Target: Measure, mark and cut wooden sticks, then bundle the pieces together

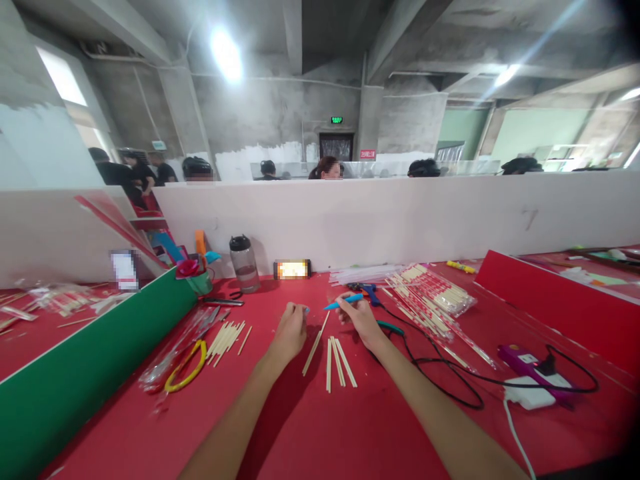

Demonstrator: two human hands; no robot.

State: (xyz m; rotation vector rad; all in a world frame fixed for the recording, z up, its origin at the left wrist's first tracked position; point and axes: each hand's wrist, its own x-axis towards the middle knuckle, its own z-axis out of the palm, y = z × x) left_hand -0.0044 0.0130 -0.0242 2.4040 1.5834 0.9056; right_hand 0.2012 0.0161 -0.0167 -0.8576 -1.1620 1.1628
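My right hand (354, 317) pinches a blue marker pen (345, 302), its tip pointing left toward my other hand. My left hand (290, 331) is closed, and a small blue piece (307, 310) shows at its fingertips, too small to name surely. Between and below the hands, a thin wooden stick (317, 343) lies slanted on the red tabletop (320, 433), beside another partly alongside it. Nearer to me, several sticks (341, 363) are fanned out. A further pile of short sticks (226, 341) lies to the left.
Yellow-handled scissors (186, 367) and a green divider (100, 367) are left. A bottle (244, 263) and a phone (292, 269) stand at the back. A blue glue gun (369, 292), bagged sticks (430, 300), cables and a purple power strip (537, 373) occupy the right.
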